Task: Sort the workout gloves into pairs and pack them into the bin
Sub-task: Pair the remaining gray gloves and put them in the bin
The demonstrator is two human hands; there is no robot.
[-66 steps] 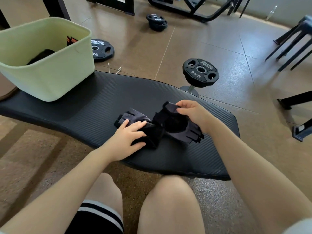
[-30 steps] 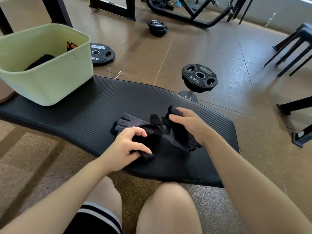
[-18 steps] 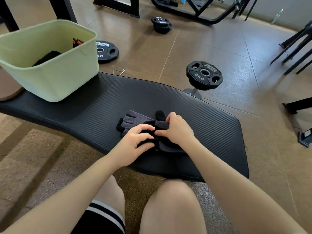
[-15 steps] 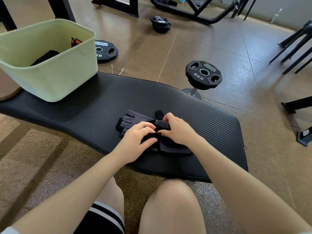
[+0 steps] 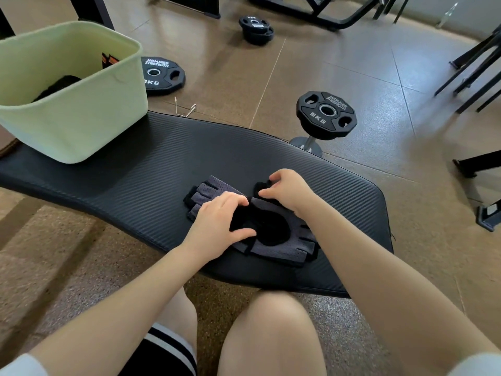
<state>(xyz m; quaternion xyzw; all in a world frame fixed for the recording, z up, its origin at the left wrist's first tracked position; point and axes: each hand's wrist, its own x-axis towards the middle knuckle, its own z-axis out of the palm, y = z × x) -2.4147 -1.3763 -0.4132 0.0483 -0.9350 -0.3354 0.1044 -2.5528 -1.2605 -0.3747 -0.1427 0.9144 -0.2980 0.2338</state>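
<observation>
**Desk:** Gym floor, brown tiles, weight plates scattered; a black ribbed bench pad serves as the table (image 5: 271,161). What goes under the picture?

**Photographer:** A seated person pairs two grey-and-black fingerless workout gloves near the table's near edge, right of its middle. A second ago the right-hand glove was lifted and half folded toward its mate. Now that glove (image 5: 273,234) lies flat, its dark palm patch up, overlapping the wrist end of the other glove (image 5: 210,189), whose finger stubs point toward the far left.

**Desk:** And the hands?

**Photographer:** The left hand (image 5: 217,226) rests on the overlap, fingers lightly curved and pressing, thumb on the dark patch; that grip looks spread rather than pinching. The right hand (image 5: 288,189) has shifted to the far end of the top glove, its fingers curled, apparently pinching the black strap there, though the contact is partly hidden.

**Desk:** Where does that leave the job?

**Photographer:** My reading: the pair is matched and stacked, but not yet secured or lifted. The pale green bin (image 5: 81,126) stands at the table's far left corner, well apart from the gloves, with dark items already inside. This pair has still to go in.
</observation>
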